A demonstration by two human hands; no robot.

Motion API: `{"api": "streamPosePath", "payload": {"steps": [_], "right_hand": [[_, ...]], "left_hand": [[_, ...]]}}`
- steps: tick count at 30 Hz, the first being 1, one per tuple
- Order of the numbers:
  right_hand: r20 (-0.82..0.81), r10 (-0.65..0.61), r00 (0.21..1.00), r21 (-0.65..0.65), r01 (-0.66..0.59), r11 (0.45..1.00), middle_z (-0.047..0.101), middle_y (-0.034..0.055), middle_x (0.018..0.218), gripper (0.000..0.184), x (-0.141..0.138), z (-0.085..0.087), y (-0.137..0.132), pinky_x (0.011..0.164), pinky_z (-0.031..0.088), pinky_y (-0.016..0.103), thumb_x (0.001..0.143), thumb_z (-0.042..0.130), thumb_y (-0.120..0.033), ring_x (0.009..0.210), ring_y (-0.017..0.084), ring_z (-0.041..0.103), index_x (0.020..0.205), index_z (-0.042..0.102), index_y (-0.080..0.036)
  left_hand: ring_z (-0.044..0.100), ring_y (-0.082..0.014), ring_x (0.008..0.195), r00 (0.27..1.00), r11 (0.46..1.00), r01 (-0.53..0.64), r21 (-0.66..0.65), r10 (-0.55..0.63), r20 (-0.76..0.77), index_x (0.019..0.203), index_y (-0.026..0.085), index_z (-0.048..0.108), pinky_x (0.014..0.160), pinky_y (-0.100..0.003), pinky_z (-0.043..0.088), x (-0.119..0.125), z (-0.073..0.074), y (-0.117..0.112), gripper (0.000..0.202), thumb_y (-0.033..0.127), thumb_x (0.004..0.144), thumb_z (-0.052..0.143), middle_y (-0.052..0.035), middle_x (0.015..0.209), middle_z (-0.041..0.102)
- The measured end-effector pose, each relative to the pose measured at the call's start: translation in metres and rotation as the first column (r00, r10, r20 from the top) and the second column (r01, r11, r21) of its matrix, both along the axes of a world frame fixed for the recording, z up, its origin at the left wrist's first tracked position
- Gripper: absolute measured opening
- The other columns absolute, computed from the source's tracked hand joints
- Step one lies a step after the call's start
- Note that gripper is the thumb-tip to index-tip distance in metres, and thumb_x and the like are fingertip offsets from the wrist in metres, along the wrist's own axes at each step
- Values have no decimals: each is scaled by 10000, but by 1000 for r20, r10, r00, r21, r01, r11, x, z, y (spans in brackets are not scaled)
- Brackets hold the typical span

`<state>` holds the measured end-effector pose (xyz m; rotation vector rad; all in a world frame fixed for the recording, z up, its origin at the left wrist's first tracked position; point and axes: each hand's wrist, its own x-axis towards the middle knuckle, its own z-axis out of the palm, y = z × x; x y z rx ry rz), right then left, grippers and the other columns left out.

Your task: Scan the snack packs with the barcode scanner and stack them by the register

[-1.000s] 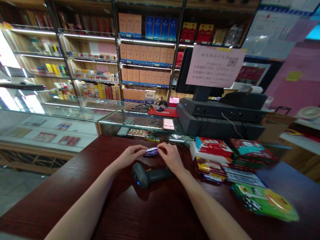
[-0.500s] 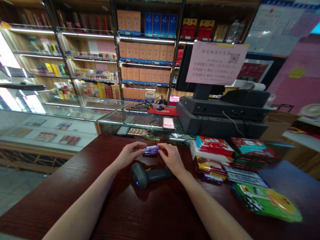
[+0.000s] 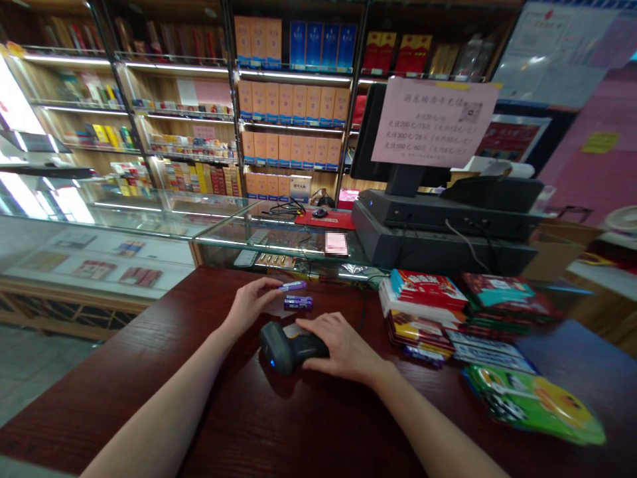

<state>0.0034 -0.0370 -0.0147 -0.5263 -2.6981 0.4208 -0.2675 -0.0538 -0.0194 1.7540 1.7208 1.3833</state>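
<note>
My left hand [image 3: 252, 304] pinches the end of a slim purple packet [image 3: 292, 286], lifted a little over the dark wooden counter. Just below it, more purple packets [image 3: 298, 303] of the same kind lie together on the wood. My right hand [image 3: 343, 346] is wrapped over the handle of a black barcode scanner [image 3: 279, 350]. The scanner rests on the counter with its head to the left, a blue light glowing on it. Part of its handle is hidden under my fingers.
To the right lie stacked red and white packs [image 3: 428, 292], dark red packs [image 3: 507, 295] and a green toy-like package [image 3: 537, 405]. Behind stands a cash register [image 3: 442, 232] with a monitor. A glass display case [image 3: 279, 232] borders the counter's far edge.
My right hand has let go of the purple packets and come down onto the scanner's handle. My left hand has separated one packet from the others.
</note>
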Motion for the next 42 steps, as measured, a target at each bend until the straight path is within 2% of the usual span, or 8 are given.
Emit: {"api": "streamPosePath", "payload": {"steps": [8, 14, 20, 24, 33, 36, 40, 42], "right_hand": [[17, 42, 999, -22, -41, 999, 630, 66, 1381, 629, -6, -7, -3, 1016, 341, 379, 895, 696, -445, 1190, 238, 571, 1456, 464, -280], [56, 60, 997, -28, -58, 998, 580, 37, 1454, 559, -7, -3, -7, 1025, 362, 402, 970, 593, -394, 1217, 237, 554, 1495, 409, -329], [35, -21, 999, -8, 21, 1000, 498, 44, 1529, 627, 1, -1, -2, 1100, 345, 469, 968, 600, -365, 1316, 240, 506, 1534, 329, -360], [-24, -96, 995, 9, 97, 995, 553, 51, 1477, 662, 9, -1, 5, 1105, 346, 497, 957, 623, -344, 1269, 250, 543, 1541, 313, -365], [-66, -99, 993, 40, 101, 994, 630, 59, 1386, 670, 12, 3, 8, 976, 405, 409, 932, 680, -337, 1149, 251, 591, 1520, 360, -322], [-74, -98, 992, 37, 101, 994, 632, 55, 1382, 671, 12, 2, 8, 968, 400, 401, 931, 684, -335, 1142, 246, 589, 1518, 358, -323], [-76, -99, 992, 38, 102, 994, 633, 53, 1382, 666, 12, 1, 8, 972, 399, 399, 936, 676, -345, 1151, 244, 588, 1520, 356, -330], [-73, -103, 992, 41, 106, 993, 637, 53, 1377, 667, 11, 2, 8, 969, 401, 399, 934, 679, -345, 1147, 244, 590, 1519, 358, -328]], "left_hand": [[705, -222, 989, 999, 1000, 1, 11, 0, -51, 1051, 234, 734, 952, -336, 517, -8, -11, 4, 353, 503, 839, 647, -29, 1065, 770], [712, -233, 997, 1000, 1000, -2, 10, 2, 23, 1085, 222, 740, 940, -344, 534, -14, -20, 7, 405, 519, 817, 681, -46, 1066, 777], [720, -236, 981, 999, 998, -40, 41, 40, 14, 1034, 247, 764, 963, -354, 529, -16, -18, 6, 362, 519, 806, 693, -21, 1054, 785], [724, -242, 955, 999, 997, -37, 70, 35, 19, 997, 268, 771, 957, -374, 540, -16, -17, 6, 325, 517, 805, 691, -12, 1035, 788], [726, -237, 951, 991, 995, -2, 98, -11, 135, 1215, 241, 632, 910, -388, 554, -13, -14, 5, 553, 549, 765, 720, -31, 1008, 777], [719, -251, 991, 998, 991, -35, 127, 28, 59, 1217, 261, 625, 1041, -469, 467, -13, -10, 4, 518, 529, 782, 711, -31, 1020, 782], [694, -267, 1072, 984, 983, -114, 144, 131, -117, 1168, 307, 651, 1209, -565, 160, -16, -6, 3, 391, 491, 825, 683, 1, 1004, 795], [662, -270, 1150, 974, 977, -137, 166, 163, -159, 1153, 311, 662, 1199, -547, 174, -17, -6, 4, 365, 484, 832, 672, -4, 1087, 781]]}}
